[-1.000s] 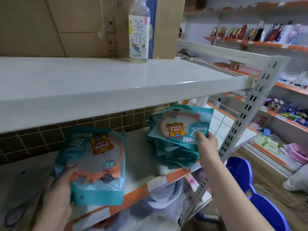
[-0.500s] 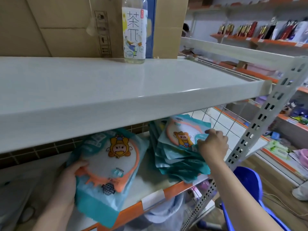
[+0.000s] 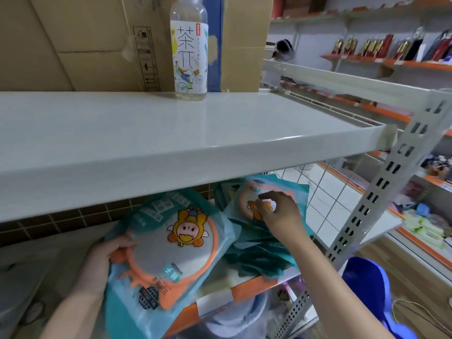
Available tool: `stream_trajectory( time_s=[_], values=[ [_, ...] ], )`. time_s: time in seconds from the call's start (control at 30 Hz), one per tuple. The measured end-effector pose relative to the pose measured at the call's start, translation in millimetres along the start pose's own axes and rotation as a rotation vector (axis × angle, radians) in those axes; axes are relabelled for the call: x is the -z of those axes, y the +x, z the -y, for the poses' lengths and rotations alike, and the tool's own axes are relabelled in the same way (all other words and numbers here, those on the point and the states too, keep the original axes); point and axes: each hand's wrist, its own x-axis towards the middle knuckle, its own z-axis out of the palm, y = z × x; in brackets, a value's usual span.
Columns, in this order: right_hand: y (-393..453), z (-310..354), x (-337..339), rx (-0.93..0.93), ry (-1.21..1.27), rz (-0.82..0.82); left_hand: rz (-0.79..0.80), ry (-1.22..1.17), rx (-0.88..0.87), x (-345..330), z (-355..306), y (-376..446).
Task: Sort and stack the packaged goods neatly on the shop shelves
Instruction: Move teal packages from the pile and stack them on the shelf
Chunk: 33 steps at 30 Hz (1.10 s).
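Shop interior, metal shelving with orange price strips along the far wall [image 3: 381, 61], stocked with small goods too blurred to name.

Head view, the only one. We note a pale upper shelf [image 3: 171, 133] running across the frame. On it stands a clear tea bottle [image 3: 189, 57] with a white printed label, upright, just in front of cardboard boxes [image 3: 80, 42]. At right a perforated upright post [image 3: 381, 189] carries the shelf ends.

Below sits the lower shelf [image 3: 247, 287], orange-edged along its front, with dark tiled wall behind it. On its right part lies a stack of teal packets [image 3: 259, 250], fanned and uneven, edges not aligned. The top packet [image 3: 281, 189] of that stack shows an orange ring and a cartoon figure.

Right hand [image 3: 278, 211]: palm down on the top packet, fingers bent and spread loosely, thumb pointing left. We see contact, but we cannot tell whether the fingers pinch the packet or merely press on it.

Left hand [image 3: 107, 260]: gripping the left edge of a separate teal packet [image 3: 171, 243], thumb on its front face. This packet is tilted, printed "MIRROR", with an orange ring and a yellow cartoon figure lying sideways. Its lower end overhangs the shelf's front edge; its right edge lies just beside the stack.

Lower right: a blue plastic stool [image 3: 367, 285] stands on the floor, beside the post.
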Motion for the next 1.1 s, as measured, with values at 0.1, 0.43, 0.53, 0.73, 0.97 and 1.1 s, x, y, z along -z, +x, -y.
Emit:
stream_trajectory(
  time_s=[0.1, 0.43, 0.53, 0.73, 0.97, 1.1],
  values=[
    [-6, 14, 11, 0.024, 0.283, 0.256, 0.061, 0.049, 0.034, -20, -6, 2],
    [6, -8, 28, -0.326, 0.800, 0.425, 0.102, 0.249, -0.124, -70, -6, 24],
    [17, -26, 29, -0.422, 0.889, 0.209, -0.041, 0.463, -0.251, -66, 1, 29],
    [43, -55, 28, -0.672, 0.914, 0.004, -0.232, 0.664, -0.313, -44, 14, 41],
    [32, -61, 24, -0.361, 0.146, -0.125, -0.260, 0.877, -0.277, -25, 24, 35],
    [27, -63, 25, -0.265, -0.107, -0.224, -0.266, 1.040, -0.266, -20, 37, 27]
  ],
)
